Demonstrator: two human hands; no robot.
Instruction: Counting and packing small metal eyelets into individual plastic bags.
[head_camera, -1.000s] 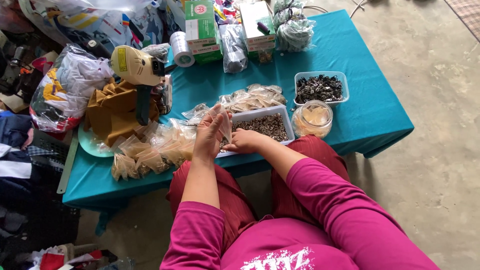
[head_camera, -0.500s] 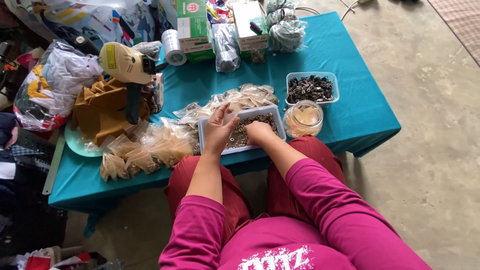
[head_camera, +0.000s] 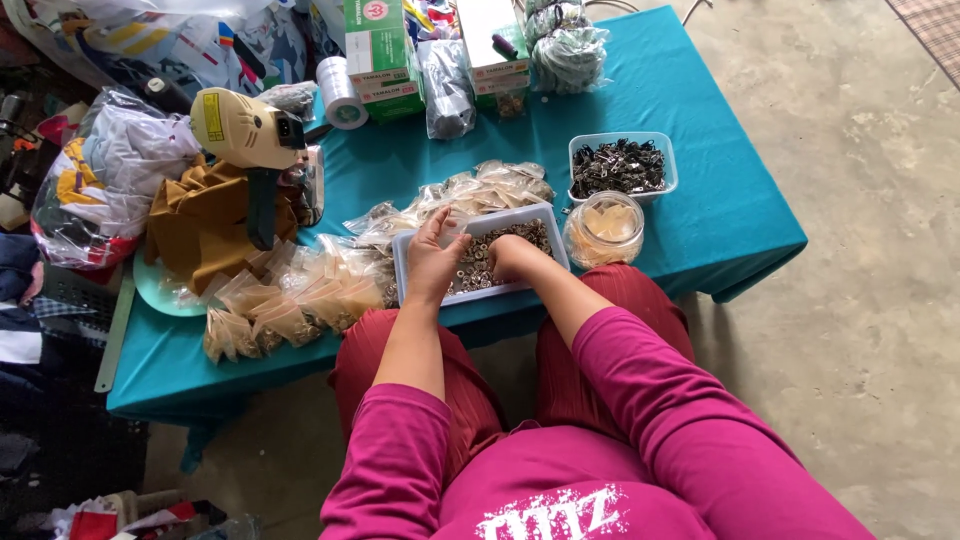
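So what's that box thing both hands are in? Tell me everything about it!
The tray is a shallow rectangle of pale, see-through plastic with rounded corners. It sits flat near the front edge of the teal-covered table, right in front of the person. It is filled with lots of small dark and brassy metal bits. The left hand rests over its left end, pinching a little clear bag, and the right hand reaches down into the bits. Filled clear packets crowd against its far side.

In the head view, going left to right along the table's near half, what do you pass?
Filled packets → left hand → tray of small parts → round jar
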